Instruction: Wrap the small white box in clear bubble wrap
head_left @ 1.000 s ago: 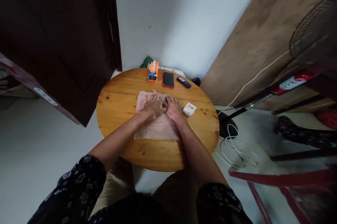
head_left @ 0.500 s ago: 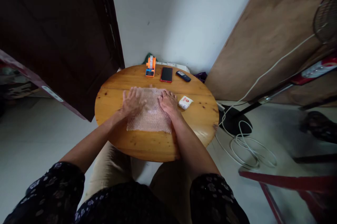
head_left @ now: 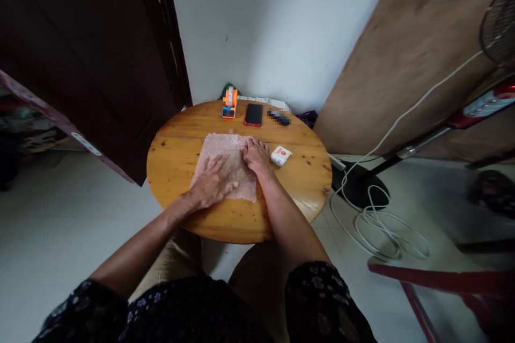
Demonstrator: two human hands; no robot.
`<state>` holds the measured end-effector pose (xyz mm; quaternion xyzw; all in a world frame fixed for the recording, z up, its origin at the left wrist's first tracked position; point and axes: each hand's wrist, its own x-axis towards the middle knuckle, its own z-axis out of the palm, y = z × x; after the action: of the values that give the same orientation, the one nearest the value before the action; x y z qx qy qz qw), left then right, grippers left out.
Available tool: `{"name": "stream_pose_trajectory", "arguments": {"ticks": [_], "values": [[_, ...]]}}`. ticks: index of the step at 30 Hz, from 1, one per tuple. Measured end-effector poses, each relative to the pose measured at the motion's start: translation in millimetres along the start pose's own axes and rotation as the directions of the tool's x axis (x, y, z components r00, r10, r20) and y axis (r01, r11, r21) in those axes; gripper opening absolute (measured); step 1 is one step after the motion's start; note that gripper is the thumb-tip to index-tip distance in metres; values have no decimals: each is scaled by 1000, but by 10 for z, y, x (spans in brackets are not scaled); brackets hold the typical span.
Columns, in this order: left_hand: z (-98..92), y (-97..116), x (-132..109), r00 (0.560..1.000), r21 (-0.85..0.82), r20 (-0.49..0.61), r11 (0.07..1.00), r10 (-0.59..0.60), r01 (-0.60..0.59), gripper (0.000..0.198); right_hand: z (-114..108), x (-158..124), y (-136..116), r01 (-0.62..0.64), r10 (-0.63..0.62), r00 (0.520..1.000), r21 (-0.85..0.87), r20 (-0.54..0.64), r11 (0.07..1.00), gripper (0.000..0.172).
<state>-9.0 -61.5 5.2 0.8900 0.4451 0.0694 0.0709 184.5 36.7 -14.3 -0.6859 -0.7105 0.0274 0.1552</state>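
Observation:
A sheet of clear bubble wrap (head_left: 225, 145) lies flat on the round wooden table (head_left: 298, 187). My left hand (head_left: 212, 182) rests palm down on its lower left part, fingers spread and nothing in them. At the upper right edge of the wrap, my right hand (head_left: 256, 154) presses down with its fingers slightly bent over the surface; it holds nothing that I can see. Just right of that hand is a small white packet (head_left: 280, 155) with a red mark.
Along the table's back stand an orange tape dispenser (head_left: 229, 102), a phone with a red edge (head_left: 253, 115) and a blurred dark handheld device (head_left: 279, 116). A fan base (head_left: 362, 187) and looped white cable (head_left: 376, 225) are on the floor at right. A dark door (head_left: 100, 64) is at left.
My left hand has slid down from the wrap's upper left to its lower left. The right hand stays at nearly the same place on the wrap.

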Motion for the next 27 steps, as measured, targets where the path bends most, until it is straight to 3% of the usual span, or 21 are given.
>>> {"name": "stream_pose_trajectory", "arguments": {"ticks": [3, 7, 11, 14, 17, 21, 24, 27], "values": [[177, 213, 22, 999, -17, 32, 999, 36, -35, 67, -16, -16, 5, -3, 3, 1000, 15, 0, 1000, 49], [281, 239, 17, 998, -26, 22, 998, 53, -52, 67, -85, -16, -3, 16, -15, 1000, 56, -20, 998, 48], [274, 212, 23, 999, -32, 6, 999, 35, -35, 67, -340, -11, 7, 87, -82, 994, 73, -71, 993, 45], [256, 225, 24, 999, -37, 8, 998, 46, -45, 65, -599, -60, 135, 91, -91, 996, 34, -9, 995, 50], [235, 239, 12, 999, -43, 11, 998, 48, -48, 65, -772, -186, 381, -30, 35, 996, -63, 78, 998, 71], [232, 241, 0, 1000, -50, 25, 999, 19, -17, 65, -832, -405, 623, -204, 213, 969, -79, 124, 976, 57], [235, 251, 8, 1000, -61, 15, 998, 25, -24, 64, -814, -505, 518, -138, 132, 990, 125, 59, 983, 55], [197, 272, 1, 999, -68, -7, 997, 31, -32, 66, -734, -502, 198, 89, -101, 995, 314, 23, 945, 56]]}}
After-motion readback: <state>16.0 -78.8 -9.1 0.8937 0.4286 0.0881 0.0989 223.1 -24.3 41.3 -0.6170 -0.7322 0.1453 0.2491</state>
